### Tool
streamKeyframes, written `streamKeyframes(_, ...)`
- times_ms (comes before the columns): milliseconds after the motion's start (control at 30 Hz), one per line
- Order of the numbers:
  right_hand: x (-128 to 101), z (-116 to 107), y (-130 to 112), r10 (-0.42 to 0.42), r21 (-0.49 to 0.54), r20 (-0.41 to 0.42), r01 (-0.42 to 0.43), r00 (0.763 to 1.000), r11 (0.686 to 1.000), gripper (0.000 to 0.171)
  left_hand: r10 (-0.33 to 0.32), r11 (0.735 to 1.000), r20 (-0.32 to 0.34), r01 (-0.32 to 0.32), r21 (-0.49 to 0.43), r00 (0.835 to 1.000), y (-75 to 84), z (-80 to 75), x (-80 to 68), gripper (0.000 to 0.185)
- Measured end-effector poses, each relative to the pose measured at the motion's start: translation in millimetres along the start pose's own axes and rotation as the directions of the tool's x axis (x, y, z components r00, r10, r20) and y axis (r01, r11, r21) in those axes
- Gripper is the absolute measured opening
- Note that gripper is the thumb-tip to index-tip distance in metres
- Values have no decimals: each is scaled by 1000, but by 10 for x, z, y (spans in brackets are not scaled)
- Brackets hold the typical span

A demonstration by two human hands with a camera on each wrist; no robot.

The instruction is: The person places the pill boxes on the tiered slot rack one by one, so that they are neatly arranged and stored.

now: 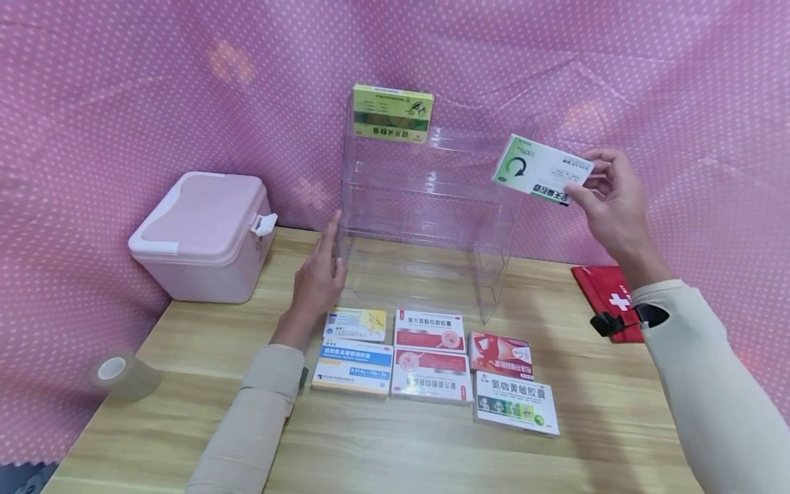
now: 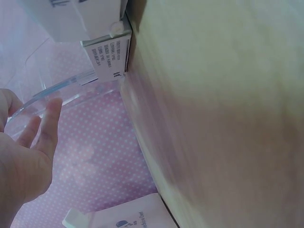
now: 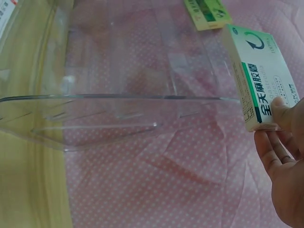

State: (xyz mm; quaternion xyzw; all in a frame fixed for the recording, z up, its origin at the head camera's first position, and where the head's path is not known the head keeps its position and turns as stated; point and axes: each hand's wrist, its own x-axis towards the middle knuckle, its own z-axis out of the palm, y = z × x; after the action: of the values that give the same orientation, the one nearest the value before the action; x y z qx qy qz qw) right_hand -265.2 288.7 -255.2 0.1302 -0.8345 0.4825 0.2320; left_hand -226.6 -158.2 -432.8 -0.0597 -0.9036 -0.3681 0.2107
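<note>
- Our right hand point(image 1: 607, 199) pinches the box point(image 1: 542, 170) by one end, raised beside the rack point(image 1: 426, 206); it is probably light, stiff card.
- Our left hand point(image 1: 317, 274) rests flat-fingered against the rack.

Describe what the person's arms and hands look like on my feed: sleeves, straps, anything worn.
Both arms wear long, close-fitting cream sleeves: left sleeve, right sleeve. The left hand and right hand are bare, with no gloves or rings visible. A black strap or clip sits at the right cuff; a small dark edge shows at the left cuff.
</note>
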Motion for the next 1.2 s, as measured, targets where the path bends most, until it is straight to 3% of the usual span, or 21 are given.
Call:
streamKeyframes(300,361,201,-195,-79,59,-61,83,995,995,47,-2,1000,2,2,-10,1000,3,6,3,91)
streamKeyframes(500,564,294,-319,-65,28,-108,68,992,997,48,10,1000,-1,-10,-17,1000,13,20,18,92)
streamKeyframes(967,925,629,-565,-100,-108,-134,86,986,990,43,6,1000,11,-6,-1,1000,5,7,19,94)
streamKeyframes(1200,1005,825,-598,-208,-274,-97,174,973,946,45,1,1000,5,-1,-4,1000,-12,5,-3,94)
